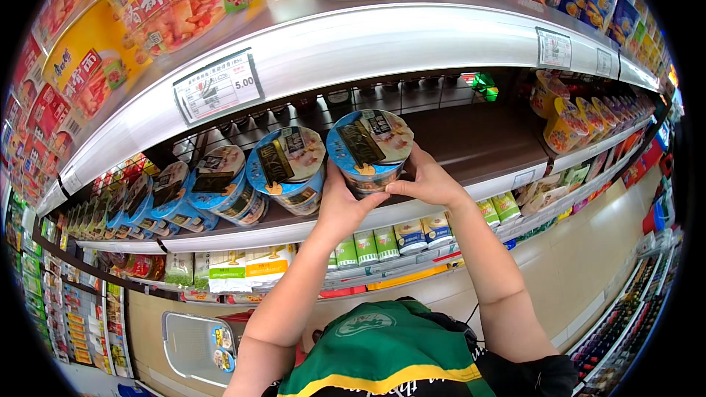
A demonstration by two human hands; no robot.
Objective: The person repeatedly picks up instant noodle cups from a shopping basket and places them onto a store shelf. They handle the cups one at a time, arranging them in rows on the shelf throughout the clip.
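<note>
Between my two hands is a blue instant noodle cup [370, 146] with a printed lid, upright at the front of a brown shelf [469, 140]. My left hand [346, 204] grips its left and lower side, and my right hand [427, 179] grips its right side, thumbs at the front. Whether its base rests on the shelf is hidden. Just left of it stands a similar blue cup [289, 168], close to my left fingers. More blue cups [220, 184] continue in a row to the left.
The upper shelf's white edge [386, 33] runs above my hands, with large noodle tubs [182, 0] on it. Yellow and purple cups [565, 124] stand at the right. Packets [367, 245] line the shelf below. A grey basket [190, 342] holding blue-lidded cups is at the lower left.
</note>
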